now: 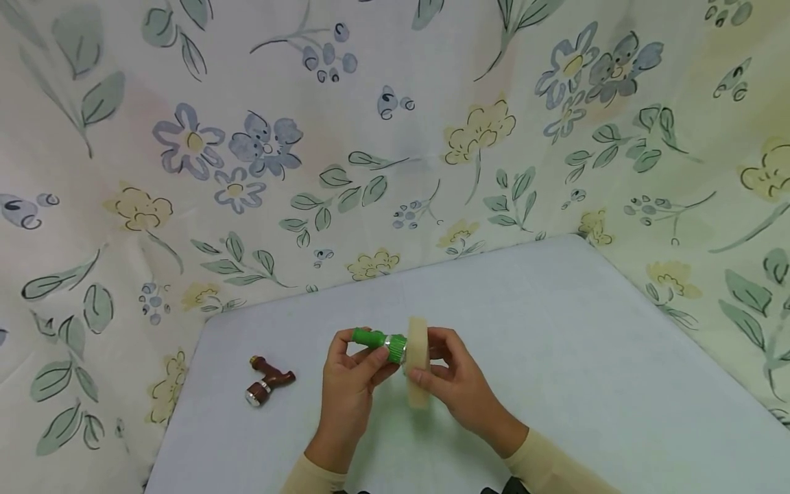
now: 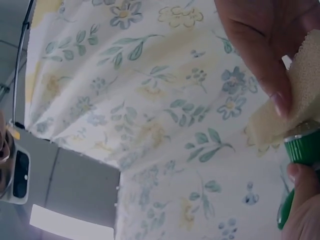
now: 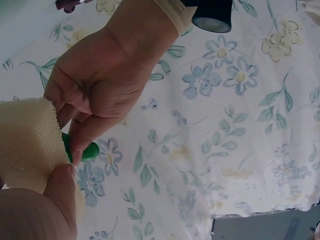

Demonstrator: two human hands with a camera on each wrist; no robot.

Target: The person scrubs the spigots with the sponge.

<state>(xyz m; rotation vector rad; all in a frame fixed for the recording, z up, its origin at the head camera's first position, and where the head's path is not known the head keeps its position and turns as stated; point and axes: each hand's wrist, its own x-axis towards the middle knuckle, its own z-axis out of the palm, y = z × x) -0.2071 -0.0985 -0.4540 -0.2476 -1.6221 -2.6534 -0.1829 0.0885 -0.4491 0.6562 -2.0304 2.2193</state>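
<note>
My left hand (image 1: 345, 394) grips a green plastic tap (image 1: 369, 337) with a silvery ring, its thumb lying along the ribbed collar. A pale yellow sponge block (image 1: 418, 363) stands on edge against the collar end of the tap. My right hand (image 1: 459, 377) pinches that sponge from the other side, thumb on the near face and fingers behind. The right wrist view shows the sponge (image 3: 30, 140) hiding much of the tap, with a green rounded end (image 3: 89, 151) showing past it. Both things are held up above the table.
A dark reddish-brown tap (image 1: 269, 379) with a silvery end lies on the white table (image 1: 555, 329), left of my left hand. Floral cloth (image 1: 370, 137) hangs behind the table's far edge. In the left wrist view a bright lamp (image 2: 72, 222) shows at lower left.
</note>
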